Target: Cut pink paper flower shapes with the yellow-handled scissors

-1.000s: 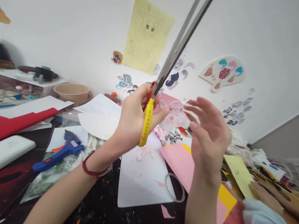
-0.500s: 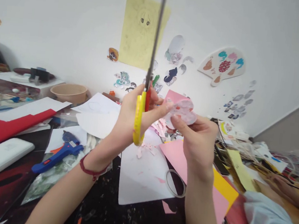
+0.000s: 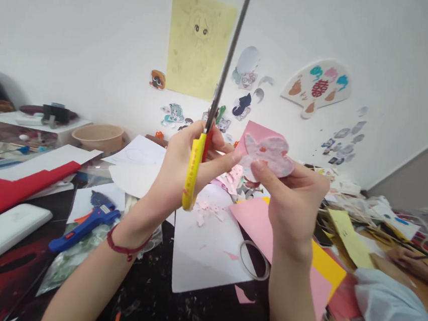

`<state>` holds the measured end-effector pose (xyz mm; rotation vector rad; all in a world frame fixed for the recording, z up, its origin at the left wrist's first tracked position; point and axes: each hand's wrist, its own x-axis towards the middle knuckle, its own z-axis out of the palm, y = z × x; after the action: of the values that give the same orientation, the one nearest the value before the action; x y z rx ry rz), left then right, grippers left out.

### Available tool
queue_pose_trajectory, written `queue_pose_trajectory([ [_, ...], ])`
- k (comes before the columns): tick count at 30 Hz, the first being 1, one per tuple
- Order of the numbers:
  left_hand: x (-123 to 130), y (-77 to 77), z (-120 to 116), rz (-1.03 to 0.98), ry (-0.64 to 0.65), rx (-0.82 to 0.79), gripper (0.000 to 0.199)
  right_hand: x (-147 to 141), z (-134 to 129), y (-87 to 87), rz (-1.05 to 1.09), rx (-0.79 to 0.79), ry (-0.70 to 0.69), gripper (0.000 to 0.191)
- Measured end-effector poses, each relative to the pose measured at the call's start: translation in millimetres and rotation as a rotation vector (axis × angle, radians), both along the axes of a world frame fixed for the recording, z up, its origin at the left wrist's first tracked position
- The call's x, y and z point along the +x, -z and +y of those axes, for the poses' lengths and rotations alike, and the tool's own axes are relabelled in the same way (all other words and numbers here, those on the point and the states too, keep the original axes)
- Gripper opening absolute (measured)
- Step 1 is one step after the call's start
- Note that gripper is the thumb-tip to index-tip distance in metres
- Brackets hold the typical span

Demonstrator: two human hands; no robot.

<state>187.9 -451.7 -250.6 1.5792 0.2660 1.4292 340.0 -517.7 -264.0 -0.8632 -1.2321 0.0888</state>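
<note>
My left hand (image 3: 187, 160) is closed round a pair of scissors (image 3: 229, 63) with yellow and red handles. Their blades stand upright and look shut together. My right hand (image 3: 295, 198) pinches a pale speckled paper cutout (image 3: 271, 153) with rounded lobes and small red spots, held against a folded piece of pink paper (image 3: 253, 129). The left thumb tip is at the left edge of these papers; whether it presses on them I cannot tell. The right fingers behind the papers are mostly hidden. Below, a white sheet (image 3: 205, 250) carries small pink scraps (image 3: 209, 208).
A blue glue gun (image 3: 86, 226) lies left, by a white box (image 3: 2, 236) and red paper (image 3: 18, 187). A tan bowl (image 3: 98, 137) stands behind. Pink sheets (image 3: 257, 220) and a ring of tape (image 3: 255, 260) lie right. A co-worker's hand (image 3: 407, 260) shows at far right.
My right hand has moved right with the papers, and the cutout now faces me more fully. The left hand and scissors have shifted slightly left, the blades leaning more to the right.
</note>
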Motion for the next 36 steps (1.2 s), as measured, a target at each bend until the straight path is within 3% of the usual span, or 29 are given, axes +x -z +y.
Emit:
queue_pose_trajectory([
  [10,0.8,0.6,-2.4,0.033,-0.048,0.030,0.034,-0.3,-3.4,-1.6,-0.019,0.011,-0.018,0.011],
  [19,-3.0,-4.2,-2.5,0.099,0.043,-0.033,0.034,8.3,-5.0,-0.8,-0.027,-0.136,-0.103,0.008],
  [29,4.9,0.1,-4.4,-0.030,-0.105,0.015,0.033,19.0,-8.1,-7.3,-0.121,-0.156,-0.182,0.007],
  [33,2.0,0.2,-2.3,-0.053,-0.144,0.007,0.030,30.6,-14.0,-11.7,-0.309,-0.006,0.025,0.037],
  [36,-0.6,0.0,-0.9,-0.042,-0.135,0.004,0.029,34.5,-15.8,-11.7,-0.433,0.109,0.193,0.042],
])
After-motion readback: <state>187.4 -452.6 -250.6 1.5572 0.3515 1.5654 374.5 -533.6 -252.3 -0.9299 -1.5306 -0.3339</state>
